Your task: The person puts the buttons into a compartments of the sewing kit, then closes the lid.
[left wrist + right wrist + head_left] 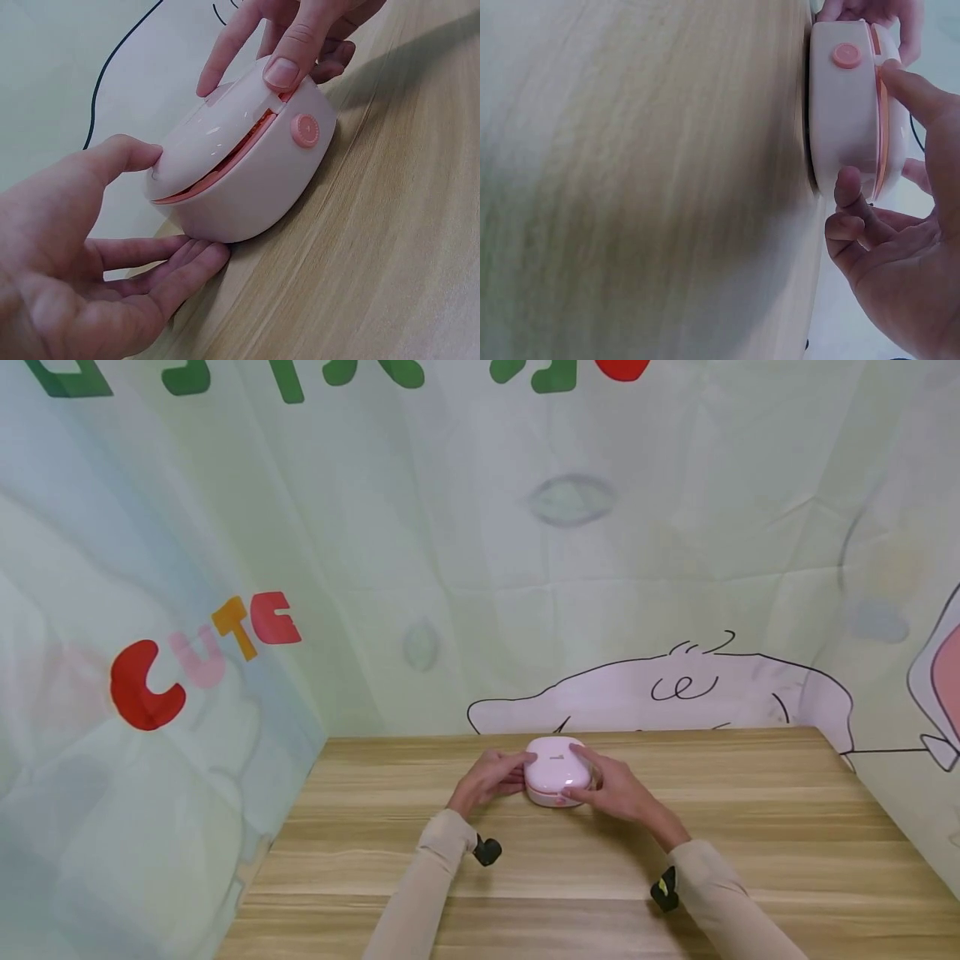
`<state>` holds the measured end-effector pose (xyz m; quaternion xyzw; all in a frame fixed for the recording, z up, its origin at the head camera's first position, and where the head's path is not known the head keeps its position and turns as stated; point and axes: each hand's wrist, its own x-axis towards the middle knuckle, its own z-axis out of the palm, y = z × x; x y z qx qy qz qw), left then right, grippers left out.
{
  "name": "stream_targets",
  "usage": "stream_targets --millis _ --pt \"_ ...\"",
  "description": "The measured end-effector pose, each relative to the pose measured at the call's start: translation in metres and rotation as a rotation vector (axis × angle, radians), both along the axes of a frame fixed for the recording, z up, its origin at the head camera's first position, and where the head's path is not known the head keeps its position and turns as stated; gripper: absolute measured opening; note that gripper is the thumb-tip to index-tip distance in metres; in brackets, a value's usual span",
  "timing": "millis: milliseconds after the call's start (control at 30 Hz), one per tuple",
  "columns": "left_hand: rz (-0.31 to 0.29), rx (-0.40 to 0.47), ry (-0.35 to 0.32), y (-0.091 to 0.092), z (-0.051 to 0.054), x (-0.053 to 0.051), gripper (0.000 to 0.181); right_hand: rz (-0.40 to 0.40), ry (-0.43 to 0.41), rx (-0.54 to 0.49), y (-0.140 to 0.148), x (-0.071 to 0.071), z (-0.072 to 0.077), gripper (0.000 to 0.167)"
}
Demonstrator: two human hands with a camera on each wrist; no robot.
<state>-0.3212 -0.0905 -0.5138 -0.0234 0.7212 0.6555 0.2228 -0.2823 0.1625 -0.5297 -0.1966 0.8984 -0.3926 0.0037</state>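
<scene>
A glossy white, rounded case (pixel 557 770) stands at the far side of the wooden table. Its domed lid (pixel 210 135) sits a little raised at the front, and a pink-orange inner rim (pixel 232 159) shows in the gap. On the front wall is a round pink knob (pixel 304 130). My left hand (pixel 495 775) grips the case's left end, thumb on the lid and fingers low against the base. From the right, my right hand (pixel 618 787) holds the lid, its thumb at the front edge near the gap. The case's inside is hidden.
The wood-grain table (pixel 375 860) reaches back to a printed cloth backdrop (pixel 450 527) with cartoon drawings and letters. A small black device (pixel 487 850) hangs at the left wrist, and another black device (pixel 665 890) at the right wrist.
</scene>
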Motion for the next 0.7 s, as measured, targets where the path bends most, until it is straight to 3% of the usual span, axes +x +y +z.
stream_targets --millis 400,700 --pt "-0.015 -0.007 0.012 -0.0007 0.0015 0.0021 0.042 0.056 0.057 0.093 0.0009 -0.0003 0.0004 0.085" --pt "-0.021 -0.007 0.005 -0.002 0.0008 0.0002 0.044 0.058 0.076 0.094 0.0 -0.0003 -0.0008 0.086"
